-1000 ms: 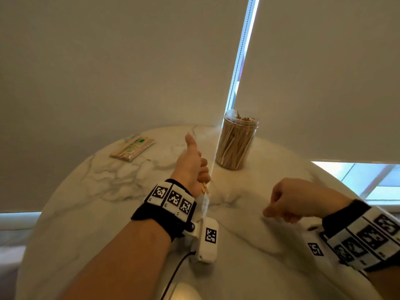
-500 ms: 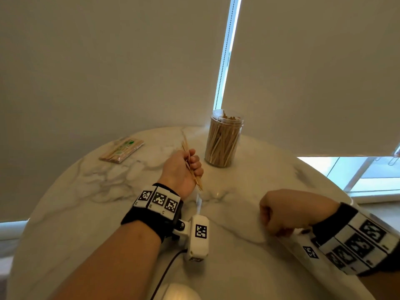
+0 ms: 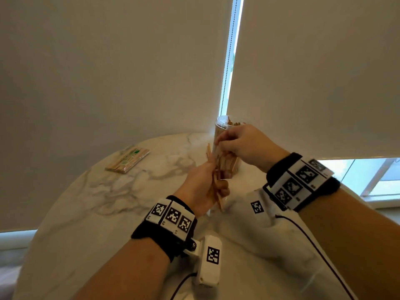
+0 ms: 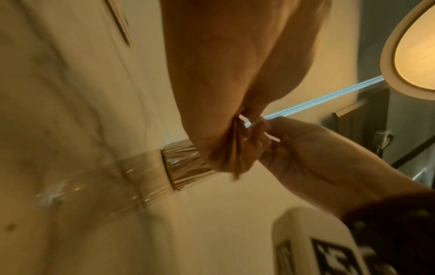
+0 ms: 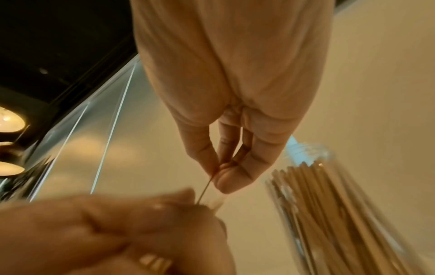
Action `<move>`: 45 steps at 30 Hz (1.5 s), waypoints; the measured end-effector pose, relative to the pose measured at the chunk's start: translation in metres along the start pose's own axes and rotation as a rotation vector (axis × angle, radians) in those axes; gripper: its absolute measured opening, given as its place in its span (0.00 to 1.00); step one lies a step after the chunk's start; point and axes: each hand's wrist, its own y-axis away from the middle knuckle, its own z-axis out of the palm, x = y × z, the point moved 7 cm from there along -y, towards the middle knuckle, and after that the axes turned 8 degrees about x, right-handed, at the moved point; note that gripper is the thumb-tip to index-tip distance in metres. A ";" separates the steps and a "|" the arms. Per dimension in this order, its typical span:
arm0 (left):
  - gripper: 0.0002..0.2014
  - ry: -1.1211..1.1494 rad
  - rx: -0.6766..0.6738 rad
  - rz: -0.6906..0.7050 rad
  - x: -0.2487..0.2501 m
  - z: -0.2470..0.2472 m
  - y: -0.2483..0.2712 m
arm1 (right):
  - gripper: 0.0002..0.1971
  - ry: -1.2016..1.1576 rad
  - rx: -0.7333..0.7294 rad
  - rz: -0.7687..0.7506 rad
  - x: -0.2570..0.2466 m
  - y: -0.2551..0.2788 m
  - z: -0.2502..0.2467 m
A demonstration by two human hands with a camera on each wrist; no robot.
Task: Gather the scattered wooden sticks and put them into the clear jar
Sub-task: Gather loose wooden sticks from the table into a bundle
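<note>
Behind, blinds (image 3: pixel 108 72) (drawn) back a marble table (image 3: pixel 86 213).

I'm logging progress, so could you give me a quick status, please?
Left hand grips a bundle of sticks. Right hand pinches one stick from it. Jar open, nearly full, close behind. Nothing blocking.

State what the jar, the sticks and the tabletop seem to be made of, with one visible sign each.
Jar: clear, glossy plastic or glass; contents show through.
Sticks: pale, matt wood, thin and straight.
Tabletop: polished marble or marble-look; white with grey veins.
</note>
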 end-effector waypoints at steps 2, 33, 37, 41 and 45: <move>0.24 0.022 -0.020 -0.023 0.000 0.003 0.000 | 0.08 0.024 0.004 -0.069 -0.006 -0.010 0.012; 0.17 0.349 0.150 0.194 0.025 -0.034 -0.016 | 0.21 0.434 -0.500 0.117 0.036 0.047 0.041; 0.15 0.379 0.138 0.245 0.029 -0.037 -0.017 | 0.29 0.307 -0.364 0.169 0.041 0.044 0.032; 0.23 0.157 0.190 0.312 0.033 -0.038 -0.016 | 0.21 0.191 -0.227 0.100 0.037 0.032 0.025; 0.16 -0.077 0.257 0.364 0.033 -0.035 -0.016 | 0.17 0.150 -0.174 0.043 0.031 0.024 0.014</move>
